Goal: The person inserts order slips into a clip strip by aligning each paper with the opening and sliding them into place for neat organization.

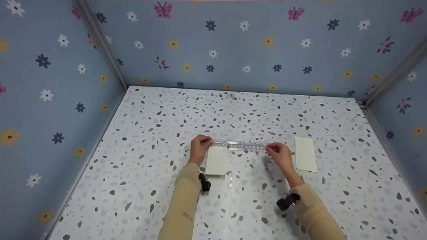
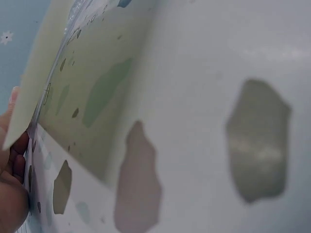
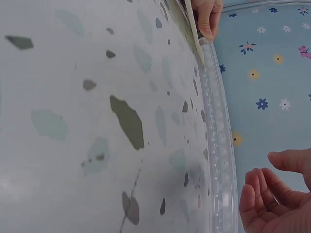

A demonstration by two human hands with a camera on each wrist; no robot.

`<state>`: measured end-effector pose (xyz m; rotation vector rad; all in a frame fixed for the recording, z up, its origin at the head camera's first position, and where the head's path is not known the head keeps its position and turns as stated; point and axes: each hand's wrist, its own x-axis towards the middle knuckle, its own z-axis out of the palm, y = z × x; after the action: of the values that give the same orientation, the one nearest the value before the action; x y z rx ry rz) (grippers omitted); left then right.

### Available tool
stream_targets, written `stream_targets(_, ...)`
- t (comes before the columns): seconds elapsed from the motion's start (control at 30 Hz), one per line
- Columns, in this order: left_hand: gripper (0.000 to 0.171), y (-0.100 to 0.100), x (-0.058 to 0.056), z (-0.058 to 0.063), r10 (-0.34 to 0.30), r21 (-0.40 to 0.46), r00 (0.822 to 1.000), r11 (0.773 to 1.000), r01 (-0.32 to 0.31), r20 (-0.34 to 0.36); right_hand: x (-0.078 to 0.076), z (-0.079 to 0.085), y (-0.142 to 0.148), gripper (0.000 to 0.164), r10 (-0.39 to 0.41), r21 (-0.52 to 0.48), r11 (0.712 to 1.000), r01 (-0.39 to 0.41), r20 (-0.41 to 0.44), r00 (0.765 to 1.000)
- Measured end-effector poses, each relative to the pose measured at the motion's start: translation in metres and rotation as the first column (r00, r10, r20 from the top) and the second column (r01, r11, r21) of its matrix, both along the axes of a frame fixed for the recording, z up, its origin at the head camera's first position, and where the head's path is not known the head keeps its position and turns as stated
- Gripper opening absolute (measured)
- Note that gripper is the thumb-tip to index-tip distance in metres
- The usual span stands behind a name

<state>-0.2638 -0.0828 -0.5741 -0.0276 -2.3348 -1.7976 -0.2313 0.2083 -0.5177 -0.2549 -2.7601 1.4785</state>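
Observation:
A clear plastic strip (image 1: 247, 145) with a row of small round shapes along it stretches between both hands. The left hand (image 1: 199, 146) pinches its left end, at the top of a cream-coloured card (image 1: 216, 161). In the right wrist view the left fingers (image 3: 208, 19) grip the strip's far end beside the card's edge. The right hand (image 1: 279, 154) is at the strip's right end. From the right wrist, its thumb and loosely bent fingers (image 3: 260, 201) show a gap between them, close beside the strip (image 3: 221, 145). The card (image 2: 36, 73) partly hides the left fingers in the left wrist view.
A second cream rectangle (image 1: 305, 154) lies on the speckled white table (image 1: 160, 110), right of the right hand. Blue flowered panels (image 1: 233, 50) stand along the back and sides. Each wrist carries a black camera mount (image 1: 286, 202).

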Motion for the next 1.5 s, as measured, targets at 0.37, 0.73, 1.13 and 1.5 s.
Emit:
stream_targets(0.37,0.015,-0.001,0.000,0.000,0.000,-0.008,1.000,1.000,0.000,-0.018,0.004,-0.002,0.038,0.026,-0.025,0.061,0.998,0.027,-0.033,0.999)
stream_targets(0.73,0.015,0.000,0.000,0.001,0.002,-0.026,1.000,1.000,-0.003,-0.023,0.006,-0.008,0.068,0.037,-0.086,0.030,0.996,0.086,-0.008,0.996)
stream_targets(1.13,0.015,0.001,0.000,0.000,0.019,-0.041,1.000,0.999,-0.019,-0.009,0.002,-0.009,0.090,0.043,-0.163,0.002,0.987,0.163,-0.009,0.987)
stream_targets(1.5,0.014,0.001,0.001,0.004,0.022,-0.027,1.000,0.999,-0.022,0.018,-0.005,-0.010,0.106,0.046,-0.234,-0.025,0.972,0.234,-0.009,0.972)
